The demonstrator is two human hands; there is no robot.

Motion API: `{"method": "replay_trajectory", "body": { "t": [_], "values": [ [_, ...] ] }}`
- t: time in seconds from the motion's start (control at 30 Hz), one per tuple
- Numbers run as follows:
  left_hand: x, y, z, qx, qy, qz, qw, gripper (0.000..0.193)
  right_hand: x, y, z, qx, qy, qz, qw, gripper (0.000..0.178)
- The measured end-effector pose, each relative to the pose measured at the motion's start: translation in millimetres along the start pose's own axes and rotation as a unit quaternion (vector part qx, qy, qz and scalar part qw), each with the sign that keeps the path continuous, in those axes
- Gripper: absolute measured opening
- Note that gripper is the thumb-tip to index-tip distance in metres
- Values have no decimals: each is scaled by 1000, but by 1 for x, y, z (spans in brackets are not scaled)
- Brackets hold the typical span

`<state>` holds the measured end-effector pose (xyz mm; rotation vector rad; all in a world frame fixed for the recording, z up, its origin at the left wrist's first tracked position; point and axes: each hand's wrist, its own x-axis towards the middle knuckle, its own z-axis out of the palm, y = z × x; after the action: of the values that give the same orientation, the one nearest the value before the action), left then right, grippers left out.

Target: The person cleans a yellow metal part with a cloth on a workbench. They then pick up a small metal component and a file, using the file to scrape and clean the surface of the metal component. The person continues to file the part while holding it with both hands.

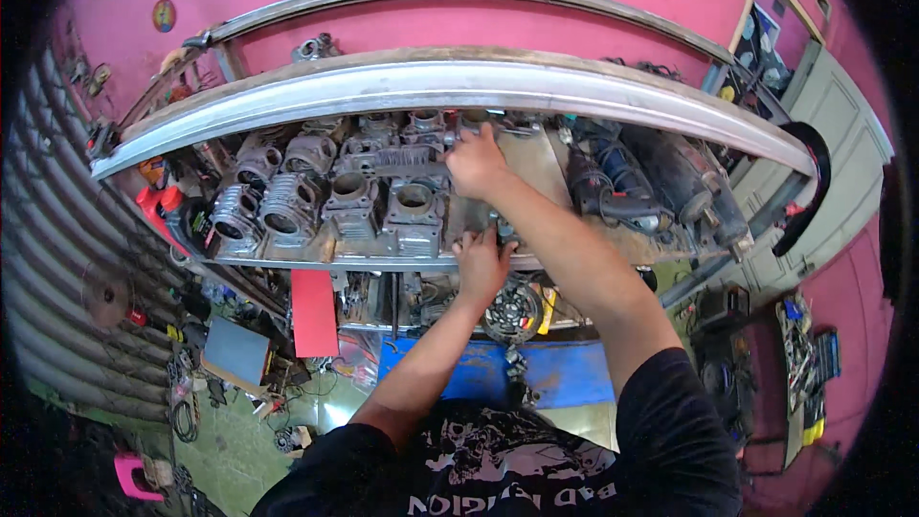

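Rows of grey engine cylinder blocks stand on a shelf; one block with a round bore is left of my hands. My right hand reaches deep under the upper rail, its fingers curled at another cylinder block that it partly hides. My left hand rests at the shelf's front edge, fingers spread, beside a small metal part that it appears to touch. Between the hands and the blocks lies a finned cylinder on its side.
Power tools lie on the shelf's right side. A silver rail crosses above my right hand. Below the shelf are a round metal engine part, a red panel and a blue surface. Red-capped bottles stand at left.
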<state>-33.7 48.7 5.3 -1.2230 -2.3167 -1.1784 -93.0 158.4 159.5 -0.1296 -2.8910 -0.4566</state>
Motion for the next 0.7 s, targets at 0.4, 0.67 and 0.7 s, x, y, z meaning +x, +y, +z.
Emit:
{"method": "replay_trajectory", "body": {
  "t": [0.4,0.67,0.7],
  "values": [
    [15,13,7,-201,53,-67,976,46,-291,42,0,356,251,388,812,38],
    [40,45,20,-222,167,-114,954,25,-349,-6,74,439,235,412,763,58],
    [36,39,28,-234,181,-112,949,23,-340,-11,56,366,157,426,812,68]
  ]
}}
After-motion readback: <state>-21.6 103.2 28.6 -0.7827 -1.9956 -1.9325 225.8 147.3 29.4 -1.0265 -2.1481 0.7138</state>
